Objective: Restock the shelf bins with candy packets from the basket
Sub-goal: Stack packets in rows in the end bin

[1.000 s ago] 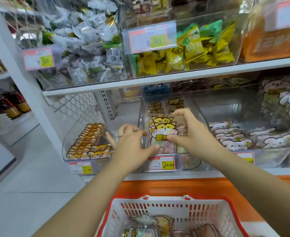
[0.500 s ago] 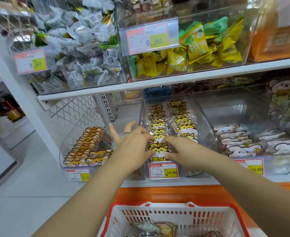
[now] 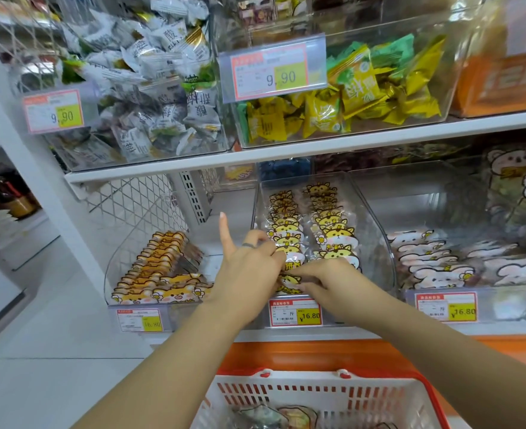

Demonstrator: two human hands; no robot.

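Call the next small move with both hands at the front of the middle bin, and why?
Probably seat the packet upright at the front of the left row and let go. The left hand and right hand both pinch it low in the middle bin, just ahead of that row, so it looks nearly placed. The basket below holds more to fetch.

"9.90" on upper-bin price tags [image 3: 274,71]; "¥16.80" on lower-bin price tags [image 3: 295,312]

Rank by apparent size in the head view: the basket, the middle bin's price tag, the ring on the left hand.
Basket, largest, though nearest the camera; then price tag; then ring, smallest.
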